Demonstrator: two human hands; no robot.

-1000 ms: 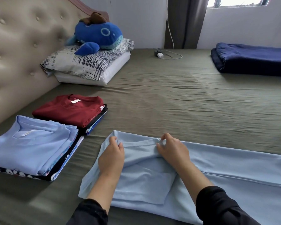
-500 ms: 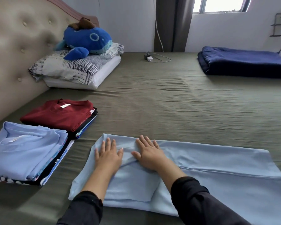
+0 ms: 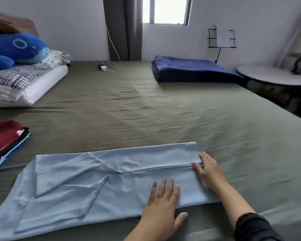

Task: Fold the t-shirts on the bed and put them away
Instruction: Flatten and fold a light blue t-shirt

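Observation:
A light blue t-shirt (image 3: 87, 185) lies across the near part of the olive bed sheet (image 3: 146, 110), folded lengthwise into a long strip with both sleeves turned in. My left hand (image 3: 163, 204) lies flat on its lower right part, fingers straight and spread. My right hand (image 3: 207, 169) touches the strip's right end at the hem with straight fingers. A stack of folded shirts with a dark red one on top (image 3: 3, 138) sits at the left edge, partly cut off by the frame.
Pillows (image 3: 24, 84) with a blue whale plush (image 3: 16, 47) lie at the back left. A charger and cable (image 3: 109, 67) rest near the far wall. A folded navy blanket (image 3: 191, 68) is at the back right, beside a round table (image 3: 271, 77) off the bed.
My view swung right; both hands slid from the collar end along the light blue t-shirt to its hem end. The folded light blue stack left the frame.

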